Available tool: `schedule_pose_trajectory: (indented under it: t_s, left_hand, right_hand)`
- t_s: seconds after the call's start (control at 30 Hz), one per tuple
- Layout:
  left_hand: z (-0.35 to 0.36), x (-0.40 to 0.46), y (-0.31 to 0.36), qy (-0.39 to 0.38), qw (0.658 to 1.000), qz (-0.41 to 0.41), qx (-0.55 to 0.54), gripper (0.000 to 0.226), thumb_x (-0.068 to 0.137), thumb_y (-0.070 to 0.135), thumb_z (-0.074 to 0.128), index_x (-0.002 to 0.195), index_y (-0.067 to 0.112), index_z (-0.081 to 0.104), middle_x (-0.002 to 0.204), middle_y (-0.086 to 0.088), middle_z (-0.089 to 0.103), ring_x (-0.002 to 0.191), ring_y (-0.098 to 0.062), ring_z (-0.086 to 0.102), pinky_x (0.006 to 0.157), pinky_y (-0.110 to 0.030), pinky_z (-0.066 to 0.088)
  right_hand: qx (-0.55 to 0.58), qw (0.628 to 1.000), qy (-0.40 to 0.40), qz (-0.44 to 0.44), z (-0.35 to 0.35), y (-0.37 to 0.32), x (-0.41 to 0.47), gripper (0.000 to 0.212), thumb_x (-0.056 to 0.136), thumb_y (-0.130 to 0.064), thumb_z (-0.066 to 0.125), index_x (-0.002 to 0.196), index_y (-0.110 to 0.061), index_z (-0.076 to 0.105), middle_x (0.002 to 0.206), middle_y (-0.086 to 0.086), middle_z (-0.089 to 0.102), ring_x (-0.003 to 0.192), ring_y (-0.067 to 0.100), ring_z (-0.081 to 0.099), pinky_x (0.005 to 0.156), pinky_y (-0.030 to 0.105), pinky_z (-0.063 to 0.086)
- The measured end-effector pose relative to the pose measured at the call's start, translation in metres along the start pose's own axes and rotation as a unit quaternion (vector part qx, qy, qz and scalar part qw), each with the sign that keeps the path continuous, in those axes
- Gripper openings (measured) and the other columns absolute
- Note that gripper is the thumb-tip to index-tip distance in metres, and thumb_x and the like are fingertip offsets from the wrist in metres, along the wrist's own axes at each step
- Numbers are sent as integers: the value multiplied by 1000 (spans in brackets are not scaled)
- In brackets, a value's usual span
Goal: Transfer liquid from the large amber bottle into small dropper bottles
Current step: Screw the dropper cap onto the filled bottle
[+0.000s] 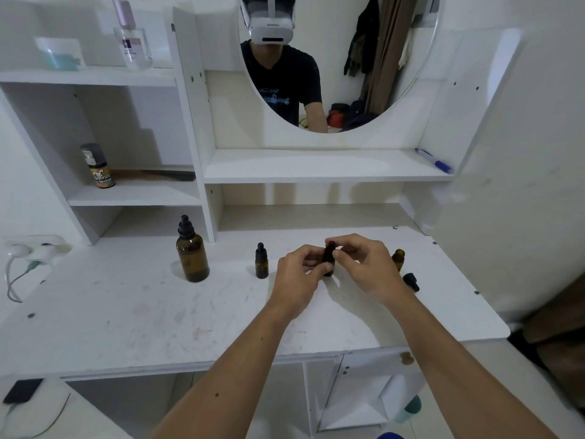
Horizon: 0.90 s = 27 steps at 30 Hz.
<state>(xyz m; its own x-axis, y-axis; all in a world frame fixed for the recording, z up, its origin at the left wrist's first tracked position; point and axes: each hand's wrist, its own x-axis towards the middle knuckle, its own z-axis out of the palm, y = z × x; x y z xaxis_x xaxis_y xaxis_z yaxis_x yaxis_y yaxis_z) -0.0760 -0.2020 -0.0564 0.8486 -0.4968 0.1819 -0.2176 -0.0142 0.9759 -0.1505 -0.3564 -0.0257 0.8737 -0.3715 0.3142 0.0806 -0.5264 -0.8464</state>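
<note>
The large amber bottle (192, 255) stands upright at centre left of the frame on the white tabletop (126, 312), a smooth brown glass cylinder with rounded shoulders, topped by a ribbed black dropper cap. To its right stands a small dropper bottle (261, 262) of the same brown glass, capped in black. At the middle of the frame both hands meet on a second small bottle (328, 259): the left hand (299, 275) curls its fingers round the dark glass body, while the right hand (364, 267) pinches the black cap at its top. Just right of the right hand stands an uncapped small bottle (398, 259), its amber neck bare, and a loose black dropper cap (411, 281) lies on its side near it. The tabletop is matt, scuffed and faintly stained.
</note>
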Motion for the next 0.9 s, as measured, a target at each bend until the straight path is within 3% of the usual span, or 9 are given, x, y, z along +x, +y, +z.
schedule_pose_trajectory:
  t_s: [0.17,0.27,0.4,0.6,0.73,0.9]
  left_hand:
    - [1,-1,2,2,1000,8,1,20,93,6,75,112,11,74,93,0,80,90,-12,78,93,-35,62]
    - [1,-1,2,3,1000,6,9,23,92,6,76,114,12,74,96,2,80,94,-9,76,95,-34,61]
    - [0,-1,1,4,1000,2,1,23,92,6,76,114,11,73,96,-1,80,95,-13,77,92,-36,63]
    - [1,0,0,5,1000,0,11,24,91,7,77,114,12,74,99,3,79,97,-12,76,93,-35,63]
    - [2,1,-1,11,1000,-1,28,24,91,10,78,114,12,72,101,3,78,98,-10,74,92,-32,62]
    - [3,2,0,16,999,-3,34,24,91,8,78,114,12,72,102,2,78,97,-8,74,90,-27,62]
  right_hand:
    - [8,999,38,36,5,-1,2,19,84,-21,89,97,-25,75,91,-5,74,79,9,69,76,19,55]
    - [-25,1000,16,-3,4,-1,2,18,95,-16,78,107,-28,79,106,-10,76,89,9,73,82,20,55]
    - [-36,999,10,19,2,2,6,14,91,-19,82,104,-24,80,99,-9,78,92,13,75,86,27,58]
    - [-17,998,-62,-13,-6,1,5,35,101,-9,70,126,-31,75,125,-14,72,103,15,72,97,26,56]
    - [-35,998,-61,-7,-1,3,9,37,101,-2,66,120,-32,77,116,-17,74,98,15,70,97,30,56]
    - [-35,996,-85,-8,-2,-1,13,35,101,-1,65,120,-27,78,111,-15,69,103,16,69,97,22,53]
